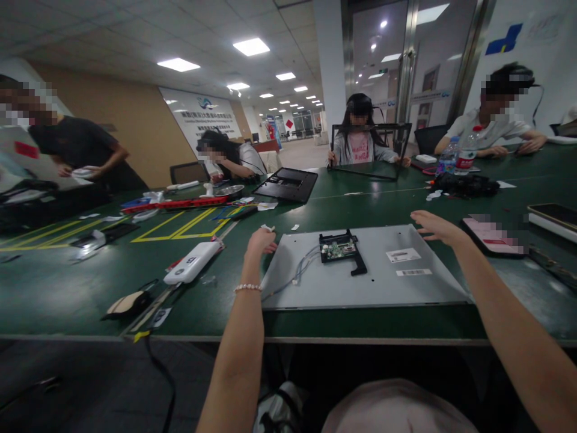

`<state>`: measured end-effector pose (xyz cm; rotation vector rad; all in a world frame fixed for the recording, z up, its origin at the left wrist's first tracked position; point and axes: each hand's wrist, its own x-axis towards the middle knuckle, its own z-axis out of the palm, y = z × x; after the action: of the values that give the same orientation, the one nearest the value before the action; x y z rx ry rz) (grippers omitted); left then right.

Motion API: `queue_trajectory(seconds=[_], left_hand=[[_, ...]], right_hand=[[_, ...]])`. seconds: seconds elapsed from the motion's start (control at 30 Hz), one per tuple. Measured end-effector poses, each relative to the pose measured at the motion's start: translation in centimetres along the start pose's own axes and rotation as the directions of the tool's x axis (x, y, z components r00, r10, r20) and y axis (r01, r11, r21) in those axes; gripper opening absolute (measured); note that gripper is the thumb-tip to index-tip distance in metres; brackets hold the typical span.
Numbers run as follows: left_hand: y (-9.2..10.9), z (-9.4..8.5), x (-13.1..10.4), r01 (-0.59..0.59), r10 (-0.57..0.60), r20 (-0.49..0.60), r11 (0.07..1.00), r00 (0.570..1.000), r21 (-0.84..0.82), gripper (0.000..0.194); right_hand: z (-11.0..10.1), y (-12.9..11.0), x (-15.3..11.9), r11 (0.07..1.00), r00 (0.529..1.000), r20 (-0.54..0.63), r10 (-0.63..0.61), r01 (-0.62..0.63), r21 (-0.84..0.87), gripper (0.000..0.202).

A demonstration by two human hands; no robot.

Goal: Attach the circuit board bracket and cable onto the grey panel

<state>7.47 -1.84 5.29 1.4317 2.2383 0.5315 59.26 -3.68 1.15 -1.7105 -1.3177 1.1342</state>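
Note:
A grey metal display panel (383, 288) lies flat on the green table in front of me, its back facing up. A small circuit board (338, 249) in a black plastic bracket (359, 263) is fixed near its far edge, with thin grey cables (303, 264) running to the left. My left hand (262, 242) is at the far left corner of the panel, fingers loosely bent and apart; a small white piece shows by its fingertips, and I cannot tell whether it touches it. Over the far right corner, my right hand (436, 228) has its fingers stretched out, holding nothing.
A white power strip (193, 263) and a computer mouse (128, 305) lie left. Beyond are a black plastic cover (288, 184) and a person holding a black frame (372, 126). On the right are a pink phone (491, 234), bottles (467, 153) and a black bundle (467, 184).

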Motion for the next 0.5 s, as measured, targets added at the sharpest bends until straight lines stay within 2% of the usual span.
queue_trajectory(seconds=[0.27,0.5], left_hand=[[0.37,0.12,-0.26,0.010,-0.009,0.023,0.998,1.000,-0.065,0.027],[0.77,0.15,-0.18,0.057,-0.044,0.097,0.988,0.994,-0.143,0.038]], right_hand=[[-0.21,0.09,0.11,1.000,1.000,-0.022,0.003,-0.003,-0.027,0.049],[-0.57,0.76,0.73,0.992,0.995,-0.100,-0.010,-0.003,-0.124,0.053]])
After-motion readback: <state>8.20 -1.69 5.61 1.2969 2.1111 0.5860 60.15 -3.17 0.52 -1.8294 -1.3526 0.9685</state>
